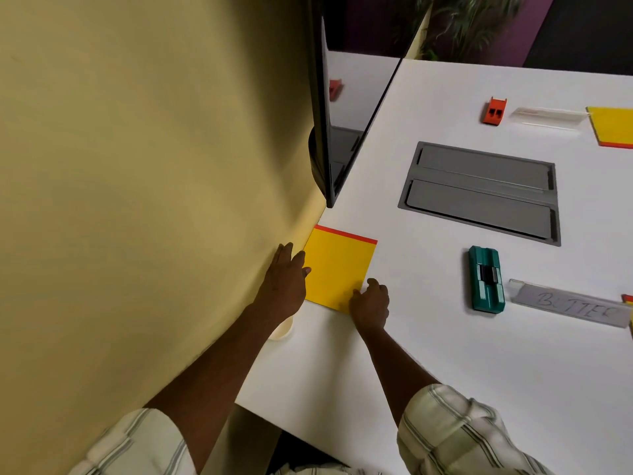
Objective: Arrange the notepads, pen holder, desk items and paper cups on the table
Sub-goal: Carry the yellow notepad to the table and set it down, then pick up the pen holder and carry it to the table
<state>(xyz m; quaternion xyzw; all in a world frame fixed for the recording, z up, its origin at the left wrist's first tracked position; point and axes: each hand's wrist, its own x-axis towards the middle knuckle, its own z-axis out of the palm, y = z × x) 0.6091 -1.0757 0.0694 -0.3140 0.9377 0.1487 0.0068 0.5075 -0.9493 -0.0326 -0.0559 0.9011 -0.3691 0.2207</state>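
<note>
Well left of the grey recessed metal hatch (pixel 479 192), the left hand (pixel 286 279) lies flat, fingers straight and together, against the left edge of the square yellow paper notepad with a red strip (pixel 337 269). The right hand (pixel 371 303) curls its fingers over the pad's near corner; whether they pinch it I cannot tell. The pad looks light, thin and matt, likely to slide, best held by its edges. On the hatch's near side lies a ribbed teal plastic pen holder (pixel 486 279).

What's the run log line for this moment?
left hand: flat, touching yellow notepad left edge | right hand: curled on its near corner
</note>
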